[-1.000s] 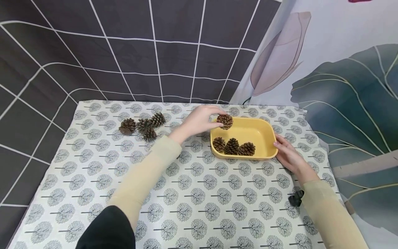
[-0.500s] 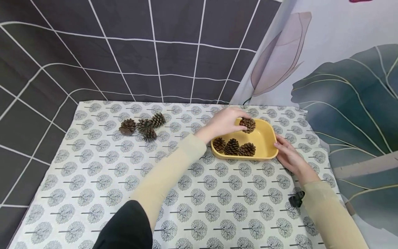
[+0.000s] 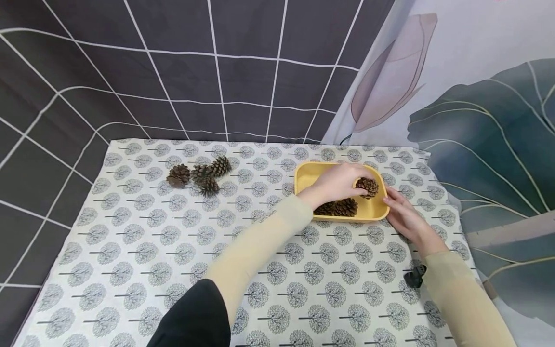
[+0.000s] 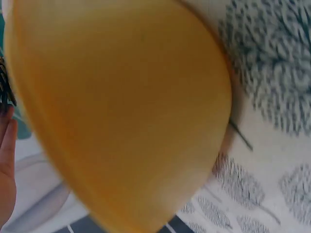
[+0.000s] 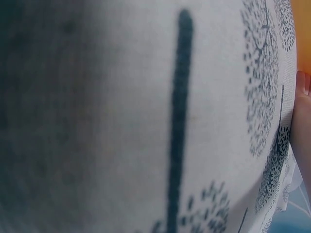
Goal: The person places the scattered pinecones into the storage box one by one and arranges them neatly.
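Note:
My left hand reaches into the yellow plastic bin and holds a brown pine cone near its right end. In the left wrist view, part of that pine cone and of the hand shows at the left edge, beyond the blurred bin wall. Other pine cones lie along the bin's near side, partly covered by the left wrist. At the bin's right end my right hand grips the rim, thumb over it and fingers along the outside.
Several pine cones sit grouped on the tree-print tablecloth at the back left. A small black object is beside the right wrist. A dark checked curtain hangs behind the table.
The left hand has carried its pine cone rightward from the bin's left end to its right end, and lower. The right hand and the bin have stayed in place.

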Motion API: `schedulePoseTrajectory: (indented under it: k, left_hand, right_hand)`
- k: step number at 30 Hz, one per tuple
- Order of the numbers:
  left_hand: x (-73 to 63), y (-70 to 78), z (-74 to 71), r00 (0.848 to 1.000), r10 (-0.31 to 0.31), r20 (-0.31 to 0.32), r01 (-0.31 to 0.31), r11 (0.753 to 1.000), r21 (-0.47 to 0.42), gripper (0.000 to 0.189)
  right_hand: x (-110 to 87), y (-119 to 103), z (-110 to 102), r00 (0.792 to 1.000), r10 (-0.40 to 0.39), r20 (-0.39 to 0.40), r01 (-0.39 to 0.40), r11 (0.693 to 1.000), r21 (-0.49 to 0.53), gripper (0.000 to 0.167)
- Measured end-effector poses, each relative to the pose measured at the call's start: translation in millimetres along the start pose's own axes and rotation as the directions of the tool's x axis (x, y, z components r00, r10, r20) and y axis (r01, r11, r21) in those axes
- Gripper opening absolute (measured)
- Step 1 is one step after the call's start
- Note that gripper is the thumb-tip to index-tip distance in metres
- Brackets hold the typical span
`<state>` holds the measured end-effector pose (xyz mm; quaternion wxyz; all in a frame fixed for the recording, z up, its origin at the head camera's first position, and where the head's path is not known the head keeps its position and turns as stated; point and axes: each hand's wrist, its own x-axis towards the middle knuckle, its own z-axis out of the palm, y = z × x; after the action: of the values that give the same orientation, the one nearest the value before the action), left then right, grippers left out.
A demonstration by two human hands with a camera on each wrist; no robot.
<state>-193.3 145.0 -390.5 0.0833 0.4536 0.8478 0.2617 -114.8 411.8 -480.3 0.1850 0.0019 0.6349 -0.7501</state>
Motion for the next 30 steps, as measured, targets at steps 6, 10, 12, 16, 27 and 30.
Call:
schedulePoseTrajectory:
  k: [6, 10, 12, 16, 27, 30]
  left_hand:
    - [2.8, 6.8, 13.9, 1.0, 0.008, 0.025, -0.008, 1.0, 0.015, 0.045]
    - [4.5, 10.2, 22.7, 0.999, 0.021, 0.033, -0.022, 0.999, 0.031, 0.043]
    - [5.6, 11.7, 27.1, 0.999, 0.024, 0.047, -0.025, 0.999, 0.037, 0.043]
    - [7.8, 13.7, 35.1, 0.997, 0.013, 0.079, -0.018, 0.998, 0.062, 0.043]
    - [5.1, 7.4, 49.6, 0.996, 0.007, 0.086, -0.016, 0.994, 0.106, 0.04]
    - [4.4, 7.0, 51.1, 0.994, 0.012, 0.104, -0.024, 0.994, 0.111, 0.041]
  right_hand:
    - [-1.4, -0.5, 0.0, 0.999, -0.046, 0.023, 0.044, 0.997, 0.057, 0.045]
    - [-2.8, -1.4, 0.6, 0.996, -0.073, 0.041, 0.07, 0.994, 0.08, 0.041]
    - [-2.9, -1.5, 1.1, 0.996, -0.081, 0.045, 0.077, 0.993, 0.088, 0.04]
    - [-2.2, -0.7, 1.5, 0.995, -0.09, 0.051, 0.084, 0.99, 0.114, 0.04]
    - [-0.9, 2.7, 2.5, 0.996, -0.084, 0.041, 0.077, 0.986, 0.146, 0.042]
    - [-0.5, 3.0, 2.6, 0.995, -0.094, 0.045, 0.086, 0.985, 0.152, 0.042]
